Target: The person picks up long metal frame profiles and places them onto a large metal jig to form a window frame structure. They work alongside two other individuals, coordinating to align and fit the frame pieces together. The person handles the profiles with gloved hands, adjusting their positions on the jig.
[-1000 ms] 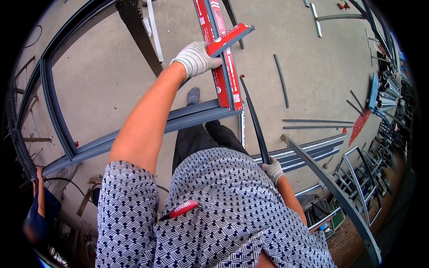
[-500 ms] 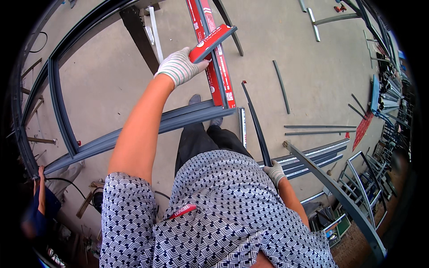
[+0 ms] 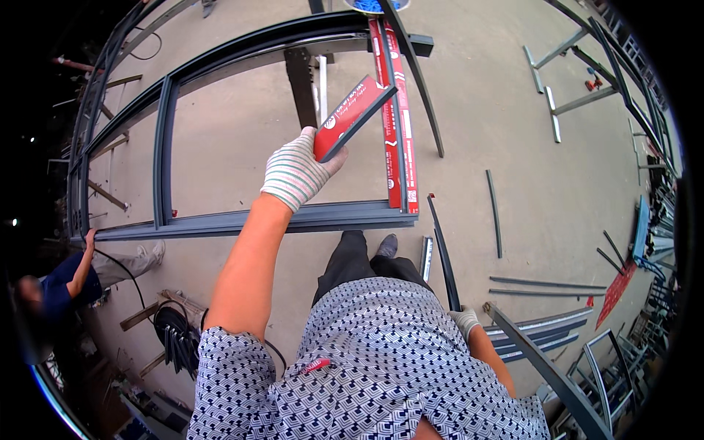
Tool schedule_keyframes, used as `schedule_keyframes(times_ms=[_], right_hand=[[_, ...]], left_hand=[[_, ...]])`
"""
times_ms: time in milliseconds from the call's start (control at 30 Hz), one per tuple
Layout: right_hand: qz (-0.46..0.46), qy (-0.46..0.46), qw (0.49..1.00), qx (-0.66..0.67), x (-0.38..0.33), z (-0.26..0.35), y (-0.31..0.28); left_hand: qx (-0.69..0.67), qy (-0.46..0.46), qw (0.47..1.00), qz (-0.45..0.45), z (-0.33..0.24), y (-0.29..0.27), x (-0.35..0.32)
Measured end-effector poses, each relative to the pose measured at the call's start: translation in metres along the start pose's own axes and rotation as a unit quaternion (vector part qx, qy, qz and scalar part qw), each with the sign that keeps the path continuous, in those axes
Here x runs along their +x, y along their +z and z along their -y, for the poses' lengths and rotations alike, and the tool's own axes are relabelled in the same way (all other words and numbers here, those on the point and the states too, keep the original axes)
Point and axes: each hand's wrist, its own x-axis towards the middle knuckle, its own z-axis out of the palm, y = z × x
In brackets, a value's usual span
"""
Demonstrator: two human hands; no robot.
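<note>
My left hand (image 3: 297, 170), in a striped knit glove, grips a short grey metal profile piece (image 3: 356, 117) with red film on its face. It holds the piece tilted above a large dark grey metal frame (image 3: 257, 220), its far end close to the frame's red-filmed end bar (image 3: 396, 132). Low at my right side, my gloved right hand (image 3: 465, 321) is closed round the near end of a long, dark, narrow bar (image 3: 444, 260). That bar slants away from me and has a small red tip. The right fingers are partly hidden.
Loose bars (image 3: 493, 213) and stacked profiles (image 3: 543, 334) lie on the floor to the right, beside a long grey beam (image 3: 550, 370). At the far left another person (image 3: 73, 275) has a hand at the frame's corner. A bowl of blue bits (image 3: 374, 6) stands at the far end.
The filmed piece has moved left, off the red end bar it crossed, and its red face now shows more. My view has shifted left. The right hand still holds its bar.
</note>
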Motion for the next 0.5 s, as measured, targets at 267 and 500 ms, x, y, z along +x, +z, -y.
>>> schedule_keyframes(times_ms=[267, 500], right_hand=[[0.0, -0.025, 1.0, 0.007, 0.042, 0.003, -0.007], [0.018, -0.058, 0.998, 0.028, -0.004, 0.027, -0.004]], left_hand=[[0.059, -0.019, 0.993, -0.105, 0.019, -0.099, -0.019], [0.223, 0.178, 0.958, -0.028, 0.028, -0.144, -0.03]])
